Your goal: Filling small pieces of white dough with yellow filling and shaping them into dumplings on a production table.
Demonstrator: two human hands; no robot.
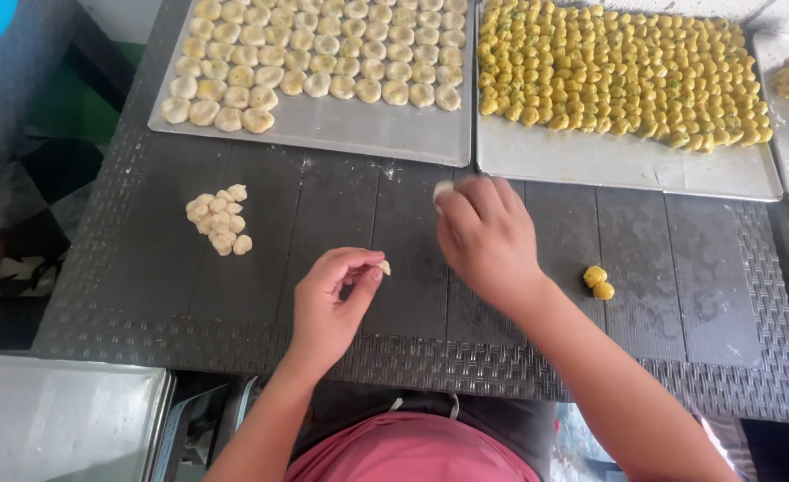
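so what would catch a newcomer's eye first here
Two metal trays at the far edge: the right tray packed with yellow pieces, the left tray with pale dough rounds. Nearer, the left hand and right hand each pinch a dough bit over the dark table.

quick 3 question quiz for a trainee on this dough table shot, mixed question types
1. True or false: the left hand pinches a small bit of dough at its fingertips.
2. Which tray holds the yellow pieces? A) the right tray B) the left tray
3. Fill in: the loose pile of pale dough pieces lies on the dark mat to the ____ of the left hand.

Key
1. True.
2. A; the left tray holds pale rounds.
3. Left. The right hand holds a pale piece near the trays, and two yellow balls sit on the mat beside its wrist.
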